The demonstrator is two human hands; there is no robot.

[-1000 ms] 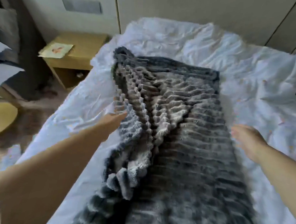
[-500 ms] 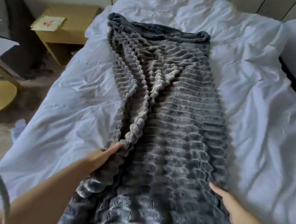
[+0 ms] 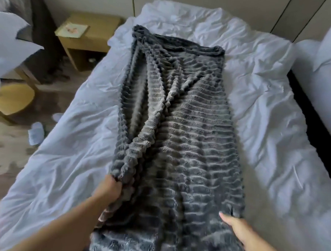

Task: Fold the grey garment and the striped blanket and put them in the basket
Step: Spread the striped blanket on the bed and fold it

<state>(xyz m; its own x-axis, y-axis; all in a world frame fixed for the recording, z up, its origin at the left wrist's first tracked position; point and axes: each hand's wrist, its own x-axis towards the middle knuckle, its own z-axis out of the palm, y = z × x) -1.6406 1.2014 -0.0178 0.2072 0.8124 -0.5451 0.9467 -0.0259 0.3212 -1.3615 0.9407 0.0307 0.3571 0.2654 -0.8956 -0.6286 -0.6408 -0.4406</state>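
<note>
The striped blanket [image 3: 187, 138], dark grey with ribbed lighter bands, lies lengthwise down the white bed [image 3: 276, 115], folded into a long strip with a loose flap open on its left side. My left hand [image 3: 110, 189] is closed on the blanket's left edge near me. My right hand [image 3: 237, 231] is at the right edge, fingers curled under the fabric. The grey garment and the basket are out of view.
A wooden nightstand [image 3: 88, 37] with a card on top stands beyond the bed's left corner. A low wooden chair [image 3: 10, 100] and white slippers [image 3: 36, 133] are on the floor to the left. A second bed [image 3: 328, 76] runs along the right.
Both hands slid down the blanket toward me, from its middle to its near part. The left hand closed on the left edge and the right hand took the right edge.
</note>
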